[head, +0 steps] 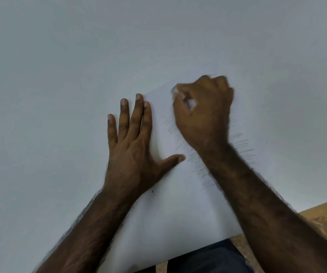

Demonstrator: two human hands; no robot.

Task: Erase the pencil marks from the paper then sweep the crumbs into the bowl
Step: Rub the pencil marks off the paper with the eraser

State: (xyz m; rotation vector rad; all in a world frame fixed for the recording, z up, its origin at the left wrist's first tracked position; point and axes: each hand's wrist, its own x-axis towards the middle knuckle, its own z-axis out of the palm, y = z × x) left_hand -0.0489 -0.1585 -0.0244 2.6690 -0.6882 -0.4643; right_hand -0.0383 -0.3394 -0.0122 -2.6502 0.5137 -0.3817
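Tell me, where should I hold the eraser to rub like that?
Pinch the eraser from above, around its upper part, as the right hand does, leaving the tip bare on the paper. It looks small, so fingertips probably suit it best. The left hand lies flat, steadying the paper.

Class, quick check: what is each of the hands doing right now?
Left hand: open, fingers straight, pressing flat on the paper.
Right hand: closed, gripping a small white eraser over the pencil marks.

Two hands are showing: one left hand (132, 154) and one right hand (204, 115). One sheet of paper (178, 213) is lying on one white surface (60, 75), and one white eraser (175, 90) is showing.
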